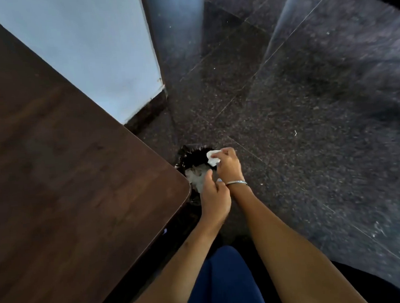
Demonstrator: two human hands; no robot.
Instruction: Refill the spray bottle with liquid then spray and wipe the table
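My right hand pinches a crumpled white tissue above a bin lined with a black bag on the floor, just past the table's rounded corner. White crumpled paper lies inside the bin. My left hand hovers beside the right wrist over the bin's near side, fingers loosely curled and holding nothing. The dark brown wooden table fills the left of the view. No spray bottle is in view.
A pale blue wall corner with a dark skirting stands behind the table. Dark speckled stone floor stretches to the right. My blue-clad leg shows at the bottom.
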